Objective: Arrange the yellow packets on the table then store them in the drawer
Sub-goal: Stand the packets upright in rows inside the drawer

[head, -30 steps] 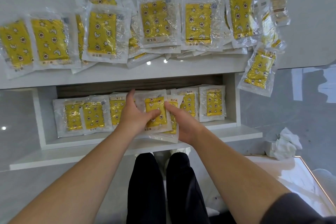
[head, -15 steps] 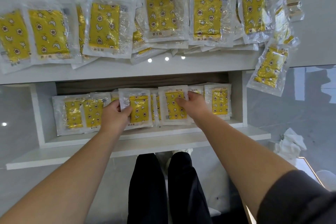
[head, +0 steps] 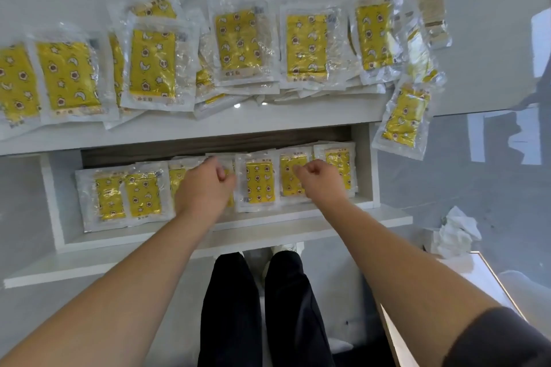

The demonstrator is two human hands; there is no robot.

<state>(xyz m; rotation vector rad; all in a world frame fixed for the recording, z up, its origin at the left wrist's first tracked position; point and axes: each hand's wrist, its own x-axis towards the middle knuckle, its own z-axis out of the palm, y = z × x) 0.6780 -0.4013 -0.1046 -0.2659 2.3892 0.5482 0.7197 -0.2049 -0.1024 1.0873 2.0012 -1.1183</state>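
Observation:
Several yellow packets [head: 152,64] in clear wrappers lie in a loose overlapping row on the white table [head: 268,125]. One packet [head: 405,116] hangs over the table's right edge. Below the table the white drawer [head: 208,240] is pulled out, with a row of yellow packets [head: 259,185] lying flat in it. My left hand [head: 205,188] hovers over the middle of that row with curled fingers and nothing in them. My right hand [head: 320,179] is curled likewise over the packets towards the right end, partly hiding one.
A pale, non-yellow packet [head: 430,6] lies at the table's far right. Crumpled white tissue [head: 456,232] sits on the grey floor to the right, beside a light wooden-edged surface [head: 489,277]. My legs in black trousers [head: 256,307] stand just before the drawer front.
Both hands laid their packets down in the drawer row, let go and curled up. The left hand shifted right and the right hand lifted slightly.

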